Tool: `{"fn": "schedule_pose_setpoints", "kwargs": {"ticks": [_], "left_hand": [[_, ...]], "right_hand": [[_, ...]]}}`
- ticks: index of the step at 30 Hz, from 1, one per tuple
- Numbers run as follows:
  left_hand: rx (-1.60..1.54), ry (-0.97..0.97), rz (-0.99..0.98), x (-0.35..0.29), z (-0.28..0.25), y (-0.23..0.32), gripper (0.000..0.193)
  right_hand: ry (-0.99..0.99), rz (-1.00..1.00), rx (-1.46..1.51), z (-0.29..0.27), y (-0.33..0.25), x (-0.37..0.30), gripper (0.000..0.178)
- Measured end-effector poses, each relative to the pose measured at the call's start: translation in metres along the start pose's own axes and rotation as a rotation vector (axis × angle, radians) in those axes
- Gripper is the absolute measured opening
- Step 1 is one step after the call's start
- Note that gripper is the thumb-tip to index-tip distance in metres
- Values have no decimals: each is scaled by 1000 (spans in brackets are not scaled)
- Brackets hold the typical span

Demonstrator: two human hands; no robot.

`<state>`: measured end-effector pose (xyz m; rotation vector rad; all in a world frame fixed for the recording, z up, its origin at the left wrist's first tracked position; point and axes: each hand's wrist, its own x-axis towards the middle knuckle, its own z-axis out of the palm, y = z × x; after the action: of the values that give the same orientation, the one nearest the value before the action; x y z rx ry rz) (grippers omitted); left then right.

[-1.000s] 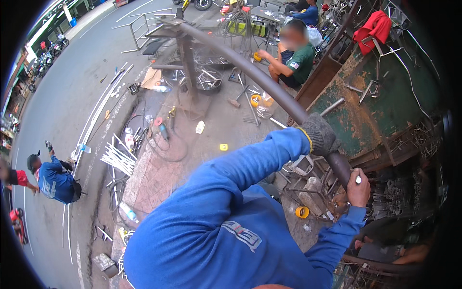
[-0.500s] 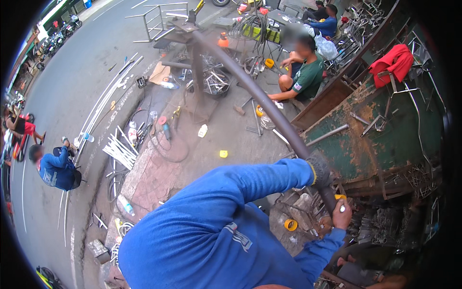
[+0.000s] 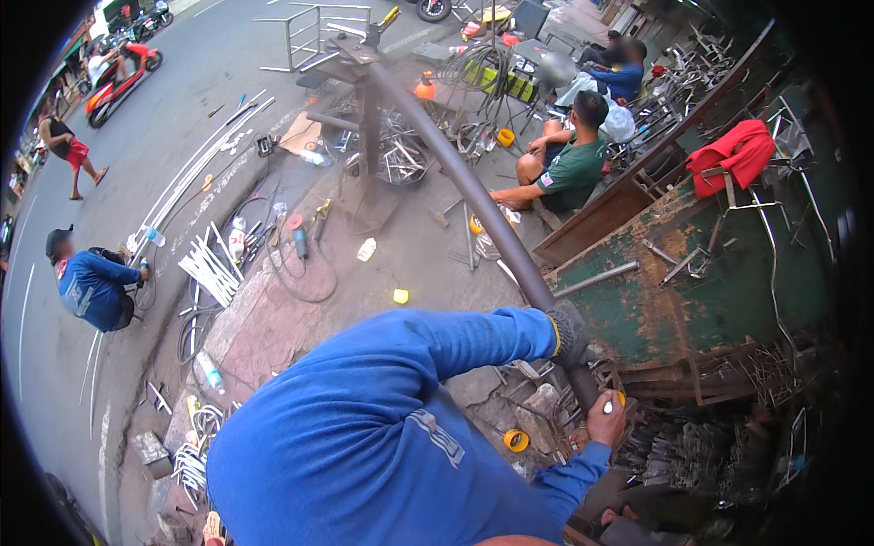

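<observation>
A long dark metal pipe (image 3: 469,187) slopes from a metal stand (image 3: 368,123) down toward me. My left hand (image 3: 570,335), in a grey knit glove, is wrapped round its lower part. My bare right hand (image 3: 605,419) is closed at the pipe's near end. A small white tip pokes out between its fingers, and a bit of yellow shows behind them; I cannot make out what these are. Below the pipe, a yellow ring (image 3: 516,440) lies on the ground among scraps. The pipe's far end meets the plate on top of the stand.
A worn green bench (image 3: 628,309) with metal tubes and a red cloth (image 3: 731,158) stands right. Beyond the pipe sits a person in green (image 3: 576,168). White tubes (image 3: 212,270), cables and an angle grinder (image 3: 299,238) lie left. Another person in blue (image 3: 96,287) crouches by the road.
My view has shifted, so the pipe and my hands appear farther left. Both hands stay at the pipe. A red motor scooter has come into view on the road, where a person in red shorts now walks.
</observation>
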<state>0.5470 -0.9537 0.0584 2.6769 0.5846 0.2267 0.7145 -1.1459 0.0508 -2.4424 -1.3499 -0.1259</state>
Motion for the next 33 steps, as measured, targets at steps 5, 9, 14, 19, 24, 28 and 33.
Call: {"fn": "schedule_pose_setpoints", "kwargs": {"ticks": [5,9,14,19,24,28,33], "left_hand": [[79,7,40,-7,0,0,33],[175,17,94,-35,-12,13,32],[287,107,174,-132,-38,32,31],[197,145,317,-264,-43,31,31],[105,157,354,-298,-35,24,28],[104,170,350,-266,-36,26,27],[-46,139,244,-246,-47,25,35]], "right_hand": [[67,79,-87,7,2,-5,40],[44,178,-183,-6,-12,-18,47],[7,282,-246,-46,-62,-91,56],[73,281,-199,-67,-146,-247,48],[104,287,-156,-70,-183,-299,40],[249,190,-205,-57,-165,-268,35],[6,230,-172,-54,-140,-243,36]]}}
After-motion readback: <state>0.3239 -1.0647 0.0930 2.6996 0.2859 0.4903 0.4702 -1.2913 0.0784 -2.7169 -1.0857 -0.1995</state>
